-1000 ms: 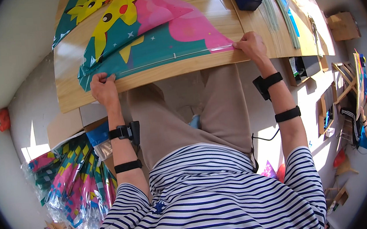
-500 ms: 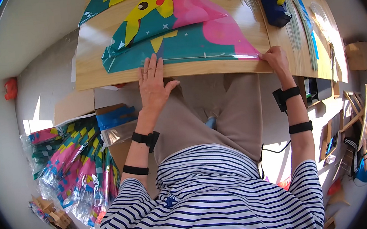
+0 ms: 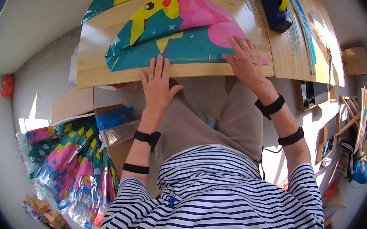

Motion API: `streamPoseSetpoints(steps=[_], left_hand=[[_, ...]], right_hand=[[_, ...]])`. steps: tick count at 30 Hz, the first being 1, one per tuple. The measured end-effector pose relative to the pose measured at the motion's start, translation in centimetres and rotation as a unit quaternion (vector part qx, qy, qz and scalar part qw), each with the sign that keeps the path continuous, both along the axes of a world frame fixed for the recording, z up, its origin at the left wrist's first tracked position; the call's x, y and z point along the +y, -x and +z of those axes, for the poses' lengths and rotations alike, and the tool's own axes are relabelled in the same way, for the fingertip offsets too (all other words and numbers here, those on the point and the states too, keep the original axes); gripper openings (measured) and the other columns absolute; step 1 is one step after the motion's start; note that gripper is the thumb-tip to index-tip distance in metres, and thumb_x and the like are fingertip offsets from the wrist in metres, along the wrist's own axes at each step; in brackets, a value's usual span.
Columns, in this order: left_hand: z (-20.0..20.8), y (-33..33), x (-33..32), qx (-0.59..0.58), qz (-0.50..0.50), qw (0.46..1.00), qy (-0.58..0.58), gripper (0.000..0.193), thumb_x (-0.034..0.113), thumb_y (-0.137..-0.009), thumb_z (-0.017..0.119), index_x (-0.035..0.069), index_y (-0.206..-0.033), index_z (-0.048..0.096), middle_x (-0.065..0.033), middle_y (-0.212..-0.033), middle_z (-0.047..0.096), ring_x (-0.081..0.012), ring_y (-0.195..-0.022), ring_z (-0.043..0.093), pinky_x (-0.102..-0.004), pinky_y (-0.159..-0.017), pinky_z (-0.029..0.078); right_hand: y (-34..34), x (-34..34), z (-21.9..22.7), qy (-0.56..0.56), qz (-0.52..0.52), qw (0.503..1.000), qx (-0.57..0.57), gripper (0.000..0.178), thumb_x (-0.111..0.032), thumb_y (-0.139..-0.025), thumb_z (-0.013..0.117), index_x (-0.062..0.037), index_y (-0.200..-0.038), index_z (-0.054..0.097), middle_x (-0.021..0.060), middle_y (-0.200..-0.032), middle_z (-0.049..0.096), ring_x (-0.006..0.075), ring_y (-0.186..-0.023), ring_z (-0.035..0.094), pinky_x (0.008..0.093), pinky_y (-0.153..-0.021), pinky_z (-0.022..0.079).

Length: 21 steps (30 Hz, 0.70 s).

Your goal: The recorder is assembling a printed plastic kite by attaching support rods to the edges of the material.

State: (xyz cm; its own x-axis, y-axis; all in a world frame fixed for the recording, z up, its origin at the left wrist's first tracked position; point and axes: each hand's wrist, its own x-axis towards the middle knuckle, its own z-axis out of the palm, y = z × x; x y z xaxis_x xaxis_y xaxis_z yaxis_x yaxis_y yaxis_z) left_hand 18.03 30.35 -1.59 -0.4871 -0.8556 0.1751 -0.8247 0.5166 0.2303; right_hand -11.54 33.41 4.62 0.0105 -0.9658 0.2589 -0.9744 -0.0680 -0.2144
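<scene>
A thin glossy plastic sheet (image 3: 186, 48), teal and pink with a yellow cartoon figure, lies partly folded over on the wooden table. Its straight hem runs along the table's front edge, where a thin pale line and a small white mark show. My left hand (image 3: 157, 78) rests on the hem left of the middle, fingers stretched out and thumb apart. Farther right, my right hand (image 3: 247, 62) lies over the pink part near the right corner, its fingers extended and gripping nothing. It covers some of the hem there.
A dark blue tape dispenser (image 3: 276, 10) with yellow tape stands on the table (image 3: 254, 23) at the right, beside thin pale rods (image 3: 294, 33). On the lower left is a heap of plastic-wrapped colourful pieces (image 3: 71, 163) next to a cardboard box (image 3: 73, 105). Another person (image 3: 362, 170) appears far right.
My right hand has let go of the sheet's right corner and moved left onto the sheet, its fingers now flat. My left hand stays on the hem, nearly unmoved.
</scene>
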Motion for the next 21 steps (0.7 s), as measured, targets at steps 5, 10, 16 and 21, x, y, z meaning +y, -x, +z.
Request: streamPoseSetpoints(steps=[5,10,16,21], left_hand=[[-0.2,0.5,-0.2,-0.026,0.01,1.0,-0.007,0.1,0.031,-0.068,0.085,0.011,-0.154,0.037,-0.0079,-0.162,0.03,-0.0284,-0.15,0.027,-0.067,-0.117,0.016],[-0.7,0.2,-0.2,-0.058,0.011,0.998,0.008,0.101,0.024,-0.066,0.085,0.014,-0.154,0.037,-0.0042,-0.163,0.029,-0.025,-0.151,0.027,-0.0699,-0.115,0.017],[0.1,0.2,0.1,-0.054,0.011,0.998,-0.008,0.104,0.026,-0.067,0.086,0.015,-0.155,0.033,-0.0028,-0.164,0.027,-0.0237,-0.151,0.026,-0.0717,-0.111,0.021],[0.7,0.5,0.0,-0.068,0.011,0.997,-0.025,0.106,0.022,-0.068,0.087,0.017,-0.157,0.03,-0.0029,-0.165,0.026,-0.0234,-0.152,0.025,-0.0702,-0.114,0.019]], right_hand=[[-10.7,-1.1,-4.0,-0.011,0.164,0.986,-0.019,0.093,-0.051,-0.079,0.073,-0.0011,-0.15,0.04,0.0164,-0.158,0.034,0.0323,-0.15,0.025,0.0552,-0.121,0.02],[-12.2,-1.2,-6.5,-0.015,0.167,0.986,-0.023,0.098,-0.059,-0.079,0.069,0.0005,-0.151,0.037,0.0178,-0.159,0.032,0.0322,-0.151,0.022,0.0547,-0.122,0.015],[-9.8,0.2,-6.3,-0.023,0.135,0.99,-0.022,0.101,-0.056,-0.078,0.072,0.0006,-0.152,0.034,0.0179,-0.161,0.029,0.0316,-0.152,0.022,0.0546,-0.122,0.015],[-7.8,1.3,-6.1,-0.016,0.105,0.994,-0.026,0.098,-0.056,-0.08,0.071,0.0018,-0.151,0.035,0.0185,-0.161,0.029,0.0323,-0.152,0.024,0.0548,-0.122,0.015]])
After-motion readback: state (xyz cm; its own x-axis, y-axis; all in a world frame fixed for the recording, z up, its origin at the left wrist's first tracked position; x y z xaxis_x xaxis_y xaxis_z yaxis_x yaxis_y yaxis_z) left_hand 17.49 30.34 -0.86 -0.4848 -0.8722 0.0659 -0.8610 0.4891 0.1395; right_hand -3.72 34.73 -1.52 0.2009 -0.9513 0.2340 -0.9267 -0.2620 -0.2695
